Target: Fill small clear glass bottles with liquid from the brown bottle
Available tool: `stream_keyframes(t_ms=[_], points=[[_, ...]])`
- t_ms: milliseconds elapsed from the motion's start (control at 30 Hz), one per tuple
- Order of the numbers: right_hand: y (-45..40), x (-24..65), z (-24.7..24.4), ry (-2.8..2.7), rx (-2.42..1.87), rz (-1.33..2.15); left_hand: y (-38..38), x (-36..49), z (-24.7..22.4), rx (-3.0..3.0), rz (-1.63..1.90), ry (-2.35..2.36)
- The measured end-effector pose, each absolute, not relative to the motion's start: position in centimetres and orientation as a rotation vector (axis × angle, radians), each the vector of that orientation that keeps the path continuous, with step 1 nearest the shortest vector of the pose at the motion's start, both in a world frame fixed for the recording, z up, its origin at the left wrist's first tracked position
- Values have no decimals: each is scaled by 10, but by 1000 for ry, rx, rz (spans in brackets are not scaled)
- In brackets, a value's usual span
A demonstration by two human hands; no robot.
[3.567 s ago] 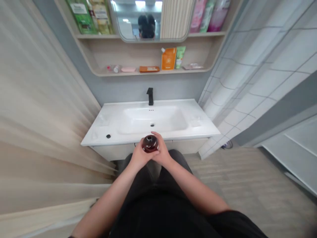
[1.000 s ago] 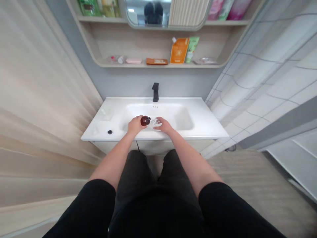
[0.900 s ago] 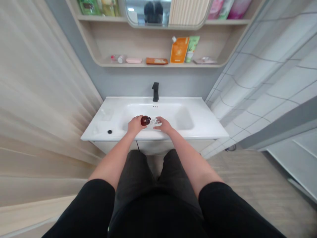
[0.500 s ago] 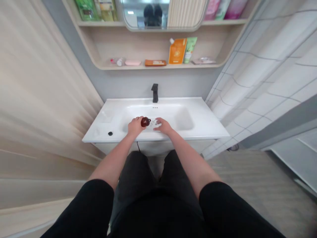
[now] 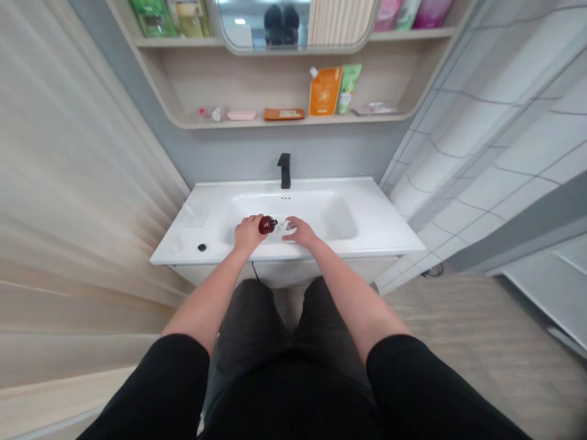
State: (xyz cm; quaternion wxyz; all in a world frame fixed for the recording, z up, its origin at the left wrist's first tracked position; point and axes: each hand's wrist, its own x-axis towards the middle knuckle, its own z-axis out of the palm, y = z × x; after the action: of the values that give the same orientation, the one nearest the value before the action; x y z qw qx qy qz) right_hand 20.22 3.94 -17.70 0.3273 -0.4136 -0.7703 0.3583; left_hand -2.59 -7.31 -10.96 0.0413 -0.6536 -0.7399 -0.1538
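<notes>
Over the front of the white sink [image 5: 339, 217], my left hand [image 5: 248, 234] is closed around a dark red-brown bottle [image 5: 266, 225], tipped so that its mouth points right. Just beside that mouth, my right hand [image 5: 301, 232] has its fingers curled around a small clear container [image 5: 290, 226]. The bottle mouth is close to the clear container; whether they touch cannot be made out. A black round cap [image 5: 202, 247] lies on the left part of the counter.
Behind the basin stands a black faucet [image 5: 285, 171]. Above it, a shelf [image 5: 339, 120] holds an orange pouch [image 5: 325, 91], a green tube [image 5: 349, 88], a pink bar [image 5: 241, 115] and an orange packet [image 5: 284, 114]. A beige curtain [image 5: 82, 183] hangs at the left.
The view has shifted slightly, moving the shelf and sink a little left in the picture. Both hands keep their hold, with the bottle still tipped towards the clear container.
</notes>
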Motion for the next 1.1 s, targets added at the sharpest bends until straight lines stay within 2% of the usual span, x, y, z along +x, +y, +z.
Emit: stream_keyframes(t_ms=[1100], points=[[38,202,-173,-2056,-1105,928,-74,-23,-110,-1974,-455,-2190]])
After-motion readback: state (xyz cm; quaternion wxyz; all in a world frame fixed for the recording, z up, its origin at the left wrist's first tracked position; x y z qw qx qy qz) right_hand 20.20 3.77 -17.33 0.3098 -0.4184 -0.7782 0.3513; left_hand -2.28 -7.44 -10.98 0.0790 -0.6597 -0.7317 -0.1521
